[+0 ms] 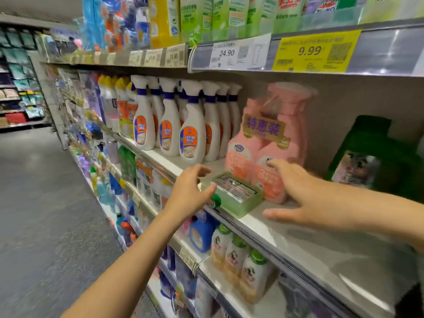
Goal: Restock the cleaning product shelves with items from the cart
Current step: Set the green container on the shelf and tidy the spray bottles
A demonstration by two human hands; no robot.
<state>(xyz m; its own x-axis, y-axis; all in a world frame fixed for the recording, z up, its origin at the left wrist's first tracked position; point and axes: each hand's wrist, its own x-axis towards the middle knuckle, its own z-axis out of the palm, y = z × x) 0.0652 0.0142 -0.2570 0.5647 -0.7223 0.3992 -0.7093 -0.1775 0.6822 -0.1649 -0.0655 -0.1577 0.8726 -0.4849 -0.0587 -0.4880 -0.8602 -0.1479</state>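
A light green bottle (236,198) with a dark green cap lies on its side at the front edge of the white middle shelf (298,235), label up. My left hand (190,191) hovers at its cap end with loosely curved fingers, the thumb touching the bottle. My right hand (296,193) is spread open just right of the bottle, fingertips near the pink twin-pack of spray bottles (268,148) standing behind it. Neither hand grips anything.
White spray bottles (181,125) with blue collars stand in rows left of the pink pack. A dark green jug (376,157) stands at the right. Bare shelf lies in front of it. Price tags line the rail above. Lower shelves hold more bottles. The aisle floor is at left.
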